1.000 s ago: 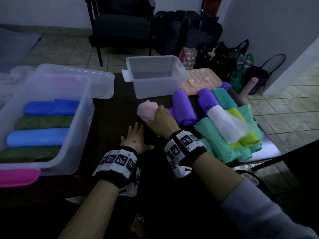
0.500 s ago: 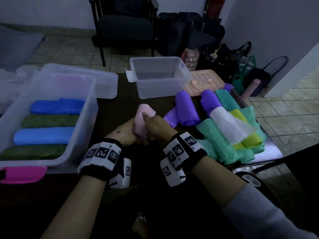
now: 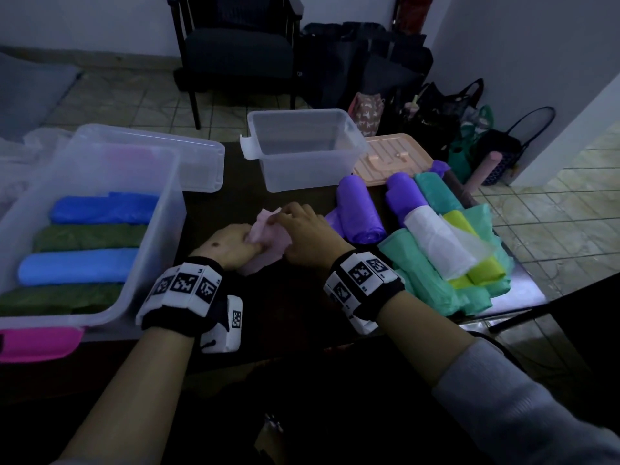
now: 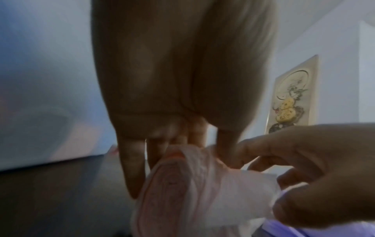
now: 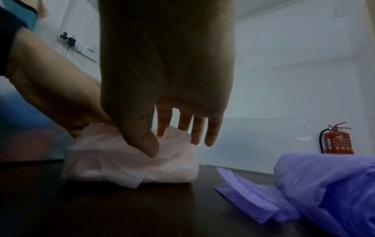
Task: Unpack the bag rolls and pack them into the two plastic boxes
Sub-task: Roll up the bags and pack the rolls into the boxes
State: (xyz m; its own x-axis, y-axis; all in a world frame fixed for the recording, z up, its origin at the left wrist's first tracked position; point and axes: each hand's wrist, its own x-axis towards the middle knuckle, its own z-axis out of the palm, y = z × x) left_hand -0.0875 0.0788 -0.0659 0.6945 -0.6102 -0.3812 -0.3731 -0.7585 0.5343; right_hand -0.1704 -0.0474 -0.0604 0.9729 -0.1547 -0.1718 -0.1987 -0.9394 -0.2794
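Observation:
A pale pink bag roll (image 3: 268, 243) lies on the dark table between both hands. My left hand (image 3: 231, 245) grips its near end; the roll's spiral end (image 4: 172, 189) shows under the fingers. My right hand (image 3: 302, 226) pinches the loose pink wrap (image 5: 129, 158) with thumb and fingers. The big clear box (image 3: 167, 203) at left holds blue and green rolls (image 3: 80, 263). The small clear box (image 3: 349, 135) stands behind with nothing in it. Purple (image 3: 359, 209), teal, white and yellow rolls (image 3: 439, 243) lie heaped at right.
A clear lid (image 3: 201, 162) lies behind the big box and a peach lid (image 3: 392, 159) beside the small one. A magenta lid edge (image 3: 37, 344) shows at the near left. A chair (image 3: 235, 52) and bags (image 3: 469, 122) stand on the tiled floor beyond.
The right hand brought the pink roll from the pile toward the middle; the left hand rose from the table and took hold of it. The roll now lies low and its wrap is loosened.

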